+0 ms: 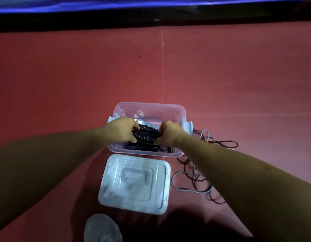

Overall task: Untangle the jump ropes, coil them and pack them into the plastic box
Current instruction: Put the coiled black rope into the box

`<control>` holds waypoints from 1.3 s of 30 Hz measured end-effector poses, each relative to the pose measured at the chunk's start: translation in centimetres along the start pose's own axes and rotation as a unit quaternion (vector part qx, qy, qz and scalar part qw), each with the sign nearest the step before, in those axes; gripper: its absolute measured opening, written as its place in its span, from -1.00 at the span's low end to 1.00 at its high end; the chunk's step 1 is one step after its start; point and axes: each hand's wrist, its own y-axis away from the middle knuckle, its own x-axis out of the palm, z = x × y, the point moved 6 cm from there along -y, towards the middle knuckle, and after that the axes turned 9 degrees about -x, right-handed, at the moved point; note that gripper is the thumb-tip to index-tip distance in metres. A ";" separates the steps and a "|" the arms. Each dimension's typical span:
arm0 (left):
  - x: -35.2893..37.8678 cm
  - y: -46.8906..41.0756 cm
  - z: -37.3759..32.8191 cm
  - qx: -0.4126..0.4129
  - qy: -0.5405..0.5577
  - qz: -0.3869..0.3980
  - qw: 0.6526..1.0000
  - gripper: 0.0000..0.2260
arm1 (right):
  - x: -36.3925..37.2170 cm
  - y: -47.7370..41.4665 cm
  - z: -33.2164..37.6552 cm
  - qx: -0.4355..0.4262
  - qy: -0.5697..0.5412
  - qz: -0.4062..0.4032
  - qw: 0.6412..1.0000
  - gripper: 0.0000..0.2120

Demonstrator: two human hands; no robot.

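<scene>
A clear plastic box (168,109) stands open on the red floor. Over its near half, my left hand (120,129) and my right hand (168,133) each grip one end of a coiled jump rope bundle with black ribbed handles (146,134). Another black handle (142,147) lies in the box below the bundle. To the right of the box, tangled dark and grey ropes (196,173) lie loose on the floor.
The box's white lid (133,184) lies flat just in front of the box. A grey shoe (102,227) shows at the bottom edge. A dark strip and a blue mat (151,4) bound the red floor at the far side.
</scene>
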 end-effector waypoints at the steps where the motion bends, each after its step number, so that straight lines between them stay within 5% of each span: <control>1: 0.5 -0.2 0.1 0.003 0.000 0.000 1.000 -0.61 | 0.4 -0.4 -0.2 0.003 0.016 0.007 1.000 -0.72; 6: -0.6 -0.1 -1.0 -0.009 0.013 -0.017 1.000 -0.78 | -1.3 0.5 -0.7 -0.018 0.018 -0.049 0.998 -0.63; 12: -2.8 2.6 -7.8 0.029 0.044 -0.025 0.998 -0.86 | -8.0 7.4 -5.4 -0.006 -0.042 -0.212 0.976 -0.80; 17: -2.1 5.3 -16.4 0.092 0.029 -0.027 0.995 -0.83 | -6.5 12.9 -13.7 0.139 -0.025 -0.127 0.982 -0.54; 21: 2.5 7.3 -21.1 0.136 0.030 0.013 0.990 -0.84 | -2.2 16.2 -17.6 0.163 -0.039 -0.059 0.984 -0.30; 26: 9.5 5.7 -22.3 0.112 0.012 0.013 0.994 -0.73 | 1.7 17.0 -19.7 0.124 -0.101 -0.089 0.983 -0.45; 30: 12.5 3.1 -21.6 0.030 -0.064 -0.013 0.997 -0.61 | 3.0 15.2 -20.0 0.081 -0.131 -0.094 0.984 -0.34; 35: 14.7 0.8 -19.6 0.052 -0.192 0.005 0.980 -0.76 | 3.4 12.3 -19.4 0.036 -0.135 -0.066 0.988 -0.25; 39: 13.3 1.2 -20.3 0.077 -0.120 0.011 0.990 -0.80 | 2.6 11.0 -19.2 0.012 -0.127 -0.093 0.987 -0.48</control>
